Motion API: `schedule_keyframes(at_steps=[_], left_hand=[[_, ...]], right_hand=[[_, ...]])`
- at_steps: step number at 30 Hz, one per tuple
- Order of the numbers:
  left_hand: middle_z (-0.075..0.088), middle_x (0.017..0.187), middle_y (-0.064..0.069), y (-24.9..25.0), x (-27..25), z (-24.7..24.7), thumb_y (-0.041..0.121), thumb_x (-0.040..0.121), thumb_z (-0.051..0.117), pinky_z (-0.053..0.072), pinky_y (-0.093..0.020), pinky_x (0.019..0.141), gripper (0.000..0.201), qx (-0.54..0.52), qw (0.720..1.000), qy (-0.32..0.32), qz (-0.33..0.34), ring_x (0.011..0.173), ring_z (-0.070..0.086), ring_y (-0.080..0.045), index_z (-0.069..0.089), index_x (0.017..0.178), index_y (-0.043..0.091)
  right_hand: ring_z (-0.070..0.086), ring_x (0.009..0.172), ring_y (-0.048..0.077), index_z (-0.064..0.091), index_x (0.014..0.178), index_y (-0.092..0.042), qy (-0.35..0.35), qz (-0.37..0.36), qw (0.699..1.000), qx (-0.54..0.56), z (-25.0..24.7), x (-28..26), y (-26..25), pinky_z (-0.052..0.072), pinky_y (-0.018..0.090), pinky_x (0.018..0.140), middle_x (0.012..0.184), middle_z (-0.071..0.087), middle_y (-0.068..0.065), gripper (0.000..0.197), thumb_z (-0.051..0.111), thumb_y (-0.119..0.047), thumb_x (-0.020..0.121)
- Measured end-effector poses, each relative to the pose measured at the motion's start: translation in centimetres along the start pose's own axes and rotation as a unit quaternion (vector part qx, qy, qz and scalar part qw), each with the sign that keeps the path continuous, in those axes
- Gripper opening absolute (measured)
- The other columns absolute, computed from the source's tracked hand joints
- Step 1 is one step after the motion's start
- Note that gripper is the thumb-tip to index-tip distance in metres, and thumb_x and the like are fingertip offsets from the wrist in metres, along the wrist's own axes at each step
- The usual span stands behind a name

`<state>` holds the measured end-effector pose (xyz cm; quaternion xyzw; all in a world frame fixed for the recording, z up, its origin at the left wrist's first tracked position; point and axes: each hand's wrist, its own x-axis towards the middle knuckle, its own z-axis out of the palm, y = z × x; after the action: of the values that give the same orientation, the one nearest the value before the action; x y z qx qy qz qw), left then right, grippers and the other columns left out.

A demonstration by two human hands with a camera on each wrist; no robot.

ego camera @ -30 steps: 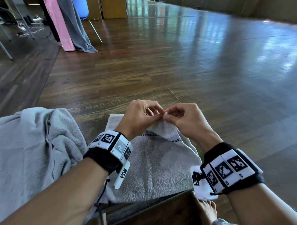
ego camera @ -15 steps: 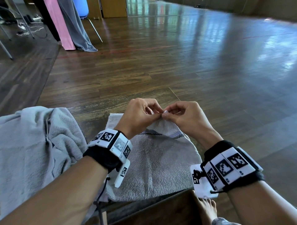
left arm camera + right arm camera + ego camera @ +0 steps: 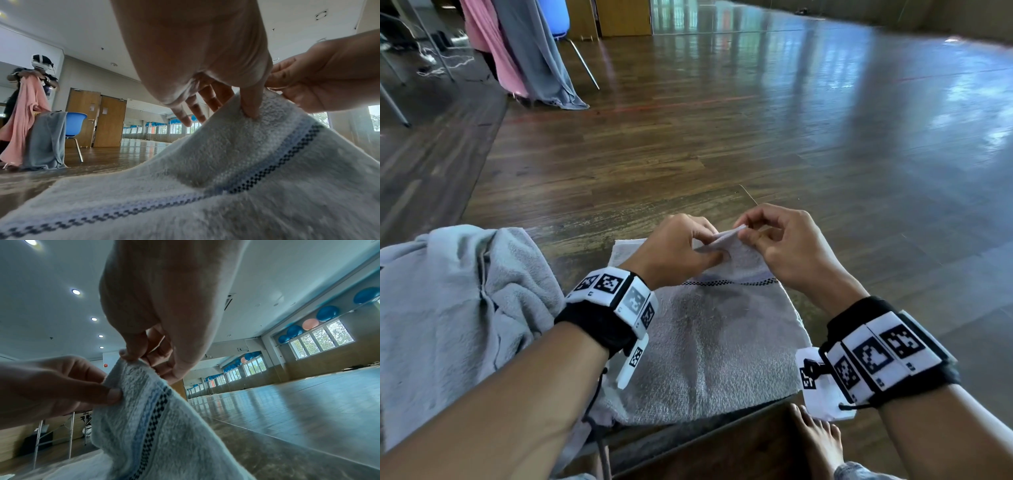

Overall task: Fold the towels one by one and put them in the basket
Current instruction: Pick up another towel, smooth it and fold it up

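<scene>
Item: white terry towel (image 3: 709, 346) with a blue and dark checkered band, lying flat on the wooden surface (image 3: 592, 219) directly before you; this is the landmark.

- At the towel's near right corner: your bare foot (image 3: 816, 442), below the surface edge.
- On your wrists, above the towel's near half: black straps with white marker blocks.
- Left of the towel: a heap of light grey towels (image 3: 448, 308), unfolded, touching the landmark's left edge.
- At the towel's far edge: your left hand (image 3: 674, 250), thumb and fingers pinching a raised fold of the cloth just past the checkered band.
- Beside it, same far edge: your right hand (image 3: 787, 246), fingertips curled and pinching the tip of that raised corner. The two hands almost touch; the cloth rises in a peak between them.
- Beyond the towel: glossy wooden floor (image 3: 791, 120).
- Far left of the towel: a blue chair (image 3: 558, 20) draped with a grey cloth (image 3: 534, 54), a pink cloth (image 3: 489, 44) next to it, which the left wrist view shows held by a second person (image 3: 41, 69) in a headset.
</scene>
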<state>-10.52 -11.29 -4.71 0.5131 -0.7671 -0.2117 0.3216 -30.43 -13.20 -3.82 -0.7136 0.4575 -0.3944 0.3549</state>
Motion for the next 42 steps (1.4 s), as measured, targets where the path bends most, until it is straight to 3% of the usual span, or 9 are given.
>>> schedule_keyframes(at_steps=[3,6,15,21,25,31,35,38,42], left_hand=[[0.073,0.085,0.002,-0.3,0.4,-1.0,0.027,0.080,0.082,0.048,-0.028,0.075,0.016,0.040,0.999,0.002,-0.009,0.078,0.066,-0.014,0.080,0.086,0.012],[0.072,0.083,0.005,-0.9,0.1,-1.8,0.030,0.080,0.081,0.044,-0.023,0.071,0.019,0.071,0.997,-0.004,-0.019,0.076,0.064,-0.008,0.080,0.088,0.013],[0.075,0.080,-0.007,-4.2,-3.9,-4.8,0.016,0.080,0.074,0.051,-0.036,0.074,0.011,0.170,0.980,0.032,-0.098,0.078,0.068,-0.024,0.079,0.088,0.009],[0.076,0.084,-0.003,-5.1,-6.3,-6.3,0.016,0.082,0.070,0.055,-0.036,0.079,0.010,0.178,0.968,0.085,-0.152,0.082,0.069,-0.021,0.078,0.088,0.014],[0.070,0.077,0.004,-4.8,-6.7,-7.1,0.015,0.088,0.063,0.054,-0.034,0.069,0.011,0.184,0.968,0.095,-0.140,0.072,0.064,-0.015,0.071,0.087,0.023],[0.068,0.079,0.004,-4.8,-7.0,-7.4,0.008,0.096,0.052,0.048,-0.030,0.066,0.016,0.176,0.972,0.123,-0.097,0.073,0.062,-0.012,0.063,0.097,0.019],[0.069,0.087,0.001,-5.0,-6.7,-7.6,0.006,0.098,0.053,0.037,-0.013,0.064,0.014,0.167,0.973,0.129,-0.097,0.077,0.060,-0.006,0.064,0.104,0.012],[0.069,0.082,0.000,-5.2,-6.5,-7.8,0.010,0.097,0.057,0.036,-0.022,0.064,0.012,0.182,0.971,0.127,-0.086,0.078,0.062,-0.018,0.069,0.095,0.010],[0.067,0.082,-0.003,-5.3,-6.5,-7.8,0.013,0.097,0.058,0.046,-0.034,0.070,0.010,0.182,0.973,0.112,-0.091,0.076,0.061,-0.021,0.068,0.094,0.011]], right_hand=[[0.051,0.060,0.007,0.071,0.082,-0.028,0.040,0.002,0.999,-0.012,-0.5,0.1,0.3,0.043,0.018,0.055,0.083,0.069,0.012,0.014,0.073,-0.017,0.092],[0.059,0.068,0.007,0.071,0.083,-0.028,0.090,0.004,0.996,-0.001,-1.6,0.3,0.8,0.047,0.014,0.057,0.079,0.069,-0.005,0.014,0.072,-0.017,0.093],[0.058,0.063,-0.010,0.067,0.082,-0.028,0.181,0.028,0.983,-0.003,-3.1,-0.3,3.1,0.041,0.003,0.056,0.080,0.067,-0.012,0.020,0.066,-0.015,0.096],[0.066,0.079,0.012,0.069,0.079,-0.027,0.190,0.091,0.977,-0.037,-4.3,-0.4,5.3,0.052,0.023,0.071,0.085,0.072,-0.005,0.019,0.069,-0.016,0.094],[0.064,0.073,0.009,0.068,0.077,-0.027,0.185,0.112,0.975,-0.055,-4.5,-0.3,6.2,0.043,0.016,0.060,0.082,0.071,-0.007,0.019,0.070,-0.016,0.092],[0.060,0.070,0.010,0.069,0.077,-0.024,0.184,0.122,0.974,-0.039,-4.5,0.2,6.8,0.045,0.023,0.064,0.079,0.070,-0.007,0.017,0.069,-0.016,0.092],[0.061,0.069,0.012,0.068,0.079,-0.023,0.180,0.133,0.974,-0.046,-4.4,0.3,6.9,0.043,0.024,0.061,0.080,0.071,-0.003,0.015,0.069,-0.017,0.093],[0.064,0.072,0.016,0.069,0.079,-0.022,0.179,0.136,0.973,-0.045,-4.4,0.5,7.0,0.047,0.026,0.064,0.081,0.071,0.000,0.014,0.069,-0.017,0.093],[0.068,0.077,0.026,0.071,0.081,-0.020,0.170,0.152,0.973,-0.042,-4.6,0.4,7.2,0.060,0.042,0.076,0.081,0.072,0.005,0.012,0.070,-0.015,0.091]])
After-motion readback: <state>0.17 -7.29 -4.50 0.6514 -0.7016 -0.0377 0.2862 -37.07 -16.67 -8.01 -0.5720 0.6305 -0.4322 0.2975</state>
